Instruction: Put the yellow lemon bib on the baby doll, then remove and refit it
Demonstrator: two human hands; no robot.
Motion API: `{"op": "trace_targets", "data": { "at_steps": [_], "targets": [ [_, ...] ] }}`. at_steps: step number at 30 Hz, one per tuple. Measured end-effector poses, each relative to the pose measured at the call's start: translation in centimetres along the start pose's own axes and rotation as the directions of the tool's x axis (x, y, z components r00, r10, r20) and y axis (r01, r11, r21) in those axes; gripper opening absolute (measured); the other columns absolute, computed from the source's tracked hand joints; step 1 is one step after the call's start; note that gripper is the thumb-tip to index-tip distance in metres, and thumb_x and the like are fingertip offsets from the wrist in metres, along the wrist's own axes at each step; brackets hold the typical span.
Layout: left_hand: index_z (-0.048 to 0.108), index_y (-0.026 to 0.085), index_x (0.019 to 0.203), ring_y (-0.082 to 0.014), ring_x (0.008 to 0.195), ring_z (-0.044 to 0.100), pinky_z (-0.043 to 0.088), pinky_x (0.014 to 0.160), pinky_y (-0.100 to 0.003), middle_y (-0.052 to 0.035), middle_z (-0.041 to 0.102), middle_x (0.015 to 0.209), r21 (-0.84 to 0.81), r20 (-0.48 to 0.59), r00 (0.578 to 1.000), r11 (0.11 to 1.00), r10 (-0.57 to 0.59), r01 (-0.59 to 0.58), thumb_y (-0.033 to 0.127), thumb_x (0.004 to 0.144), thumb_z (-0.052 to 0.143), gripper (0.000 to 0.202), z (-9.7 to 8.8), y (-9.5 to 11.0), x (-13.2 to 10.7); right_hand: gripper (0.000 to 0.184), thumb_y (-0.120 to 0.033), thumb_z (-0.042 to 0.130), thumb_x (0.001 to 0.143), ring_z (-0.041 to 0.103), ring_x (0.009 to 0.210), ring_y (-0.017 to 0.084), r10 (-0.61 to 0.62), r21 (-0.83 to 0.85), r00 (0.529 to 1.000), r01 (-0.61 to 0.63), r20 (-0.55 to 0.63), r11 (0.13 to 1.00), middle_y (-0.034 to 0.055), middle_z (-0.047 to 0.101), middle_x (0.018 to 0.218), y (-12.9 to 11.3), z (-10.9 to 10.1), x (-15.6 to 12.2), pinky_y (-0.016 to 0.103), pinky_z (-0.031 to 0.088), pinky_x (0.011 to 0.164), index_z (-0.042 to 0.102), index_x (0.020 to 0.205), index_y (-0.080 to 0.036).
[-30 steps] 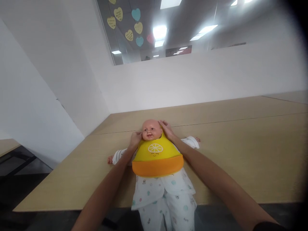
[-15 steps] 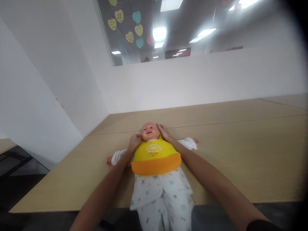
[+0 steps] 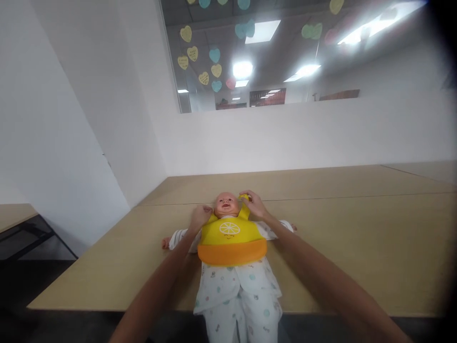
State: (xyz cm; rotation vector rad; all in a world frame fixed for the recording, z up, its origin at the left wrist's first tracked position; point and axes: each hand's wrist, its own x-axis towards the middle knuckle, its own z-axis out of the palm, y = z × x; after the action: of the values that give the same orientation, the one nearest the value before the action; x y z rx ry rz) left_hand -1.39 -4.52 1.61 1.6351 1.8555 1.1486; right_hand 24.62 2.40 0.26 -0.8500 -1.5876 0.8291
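Yellow silicone bib (image 3: pixel 231 234) lies on the baby doll (image 3: pixel 225 206), toward the tabletop's (image 3: pixel 357 252) near edge. My right hand (image 3: pixel 256 205) pinches its strap (image 3: pixel 244 197) beside the head, a secure hold; my left hand (image 3: pixel 201 217) curls by the neck, grip unclear.

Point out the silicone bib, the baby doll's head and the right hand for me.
silicone bib (image 3: pixel 230 243), head view, on the yellow front panel
baby doll's head (image 3: pixel 223 197), head view, on the forehead
right hand (image 3: pixel 256 205), head view, on the back of the hand
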Motion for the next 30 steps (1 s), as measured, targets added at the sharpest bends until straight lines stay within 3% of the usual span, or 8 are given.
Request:
{"op": "trace_targets", "data": {
  "at_steps": [4,7,11,14,18,23,27,30],
  "targets": [
    [0.079,0.016,0.085,-0.0260,0.089,0.077,0.052,0.076,-0.029,-0.0140,0.083,0.093,0.099,-0.121,0.992,0.995,0.038,-0.026,0.020,0.083,0.069,0.011,-1.2,1.7,-0.4,0.033,-0.042,0.061,0.082,0.067,0.099,0.025,-0.084,-0.092,0.993,0.092,0.082,0.992,0.0112,0.074,0.121,-4.6,-3.0,-0.7,0.039,0.053,0.082,0.072,0.107,-0.022],
    [0.079,0.015,0.095,-0.0245,0.089,0.077,0.056,0.082,-0.030,-0.0147,0.083,0.099,0.040,-0.189,0.969,0.987,0.159,-0.154,0.024,0.088,0.067,0.017,-2.2,4.4,-1.4,0.029,-0.038,0.064,0.086,0.067,0.100,0.026,-0.157,-0.153,0.977,0.178,0.141,0.972,0.0109,0.075,0.120,-8.9,-4.3,-1.5,0.036,0.053,0.072,0.074,0.108,-0.023],
    [0.079,0.015,0.099,-0.0195,0.080,0.076,0.060,0.079,-0.029,-0.0115,0.083,0.099,-0.177,-0.216,0.917,0.910,0.335,-0.374,0.026,0.089,0.066,0.020,-3.6,10.6,-4.3,0.031,-0.041,0.071,0.090,0.069,0.108,0.028,-0.252,-0.226,0.933,0.312,0.258,0.923,0.0107,0.076,0.126,-13.8,-4.3,-3.0,0.041,0.057,0.089,0.077,0.116,-0.024],
    [0.079,0.017,0.101,-0.0182,0.083,0.077,0.063,0.081,-0.029,-0.0076,0.083,0.101,-0.289,-0.195,0.840,0.789,0.506,-0.542,0.032,0.091,0.070,0.020,-4.5,15.7,-7.2,0.035,-0.046,0.070,0.096,0.071,0.113,0.027,-0.232,-0.262,0.902,0.339,0.365,0.904,0.0101,0.078,0.126,-16.2,-4.0,-4.5,0.042,0.054,0.101,0.076,0.120,-0.022],
    [0.079,0.019,0.101,-0.0174,0.091,0.078,0.063,0.085,-0.028,-0.0059,0.082,0.102,-0.318,-0.191,0.744,0.676,0.641,-0.664,0.032,0.093,0.073,0.017,-5.6,20.0,-10.3,0.029,-0.043,0.060,0.103,0.074,0.099,0.023,-0.223,-0.224,0.892,0.328,0.393,0.918,0.0064,0.082,0.106,-18.2,-4.4,-6.8,0.035,0.056,0.092,0.077,0.103,-0.020],
    [0.080,0.018,0.108,-0.0201,0.098,0.079,0.064,0.089,-0.029,-0.0086,0.082,0.109,-0.394,-0.240,0.738,0.631,0.631,-0.668,0.038,0.096,0.074,0.024,-7.1,20.3,-12.9,0.029,-0.047,0.064,0.101,0.073,0.092,0.021,-0.249,-0.201,0.912,0.325,0.327,0.924,0.0055,0.079,0.098,-22.2,-7.3,-9.0,0.029,0.056,0.078,0.075,0.095,-0.020],
    [0.077,0.019,0.125,-0.0247,0.110,0.079,0.065,0.092,-0.035,-0.0122,0.079,0.127,-0.396,-0.275,0.741,0.630,0.613,-0.668,0.042,0.103,0.064,0.034,-8.1,17.7,-14.7,0.032,-0.052,0.065,0.101,0.068,0.081,0.018,-0.253,-0.166,0.944,0.291,0.213,0.942,0.0044,0.073,0.091,-26.3,-11.2,-11.0,0.026,0.055,0.070,0.069,0.093,-0.021],
    [0.076,0.020,0.129,-0.0263,0.115,0.077,0.065,0.095,-0.038,-0.0123,0.079,0.130,-0.321,-0.191,0.758,0.690,0.624,-0.649,0.040,0.105,0.061,0.035,-7.7,14.7,-15.7,0.030,-0.053,0.069,0.099,0.064,0.066,0.014,-0.168,-0.142,0.978,0.185,0.121,0.973,0.0014,0.068,0.080,-27.6,-14.9,-13.0,0.023,0.050,0.056,0.066,0.095,-0.023]
  ]
}}
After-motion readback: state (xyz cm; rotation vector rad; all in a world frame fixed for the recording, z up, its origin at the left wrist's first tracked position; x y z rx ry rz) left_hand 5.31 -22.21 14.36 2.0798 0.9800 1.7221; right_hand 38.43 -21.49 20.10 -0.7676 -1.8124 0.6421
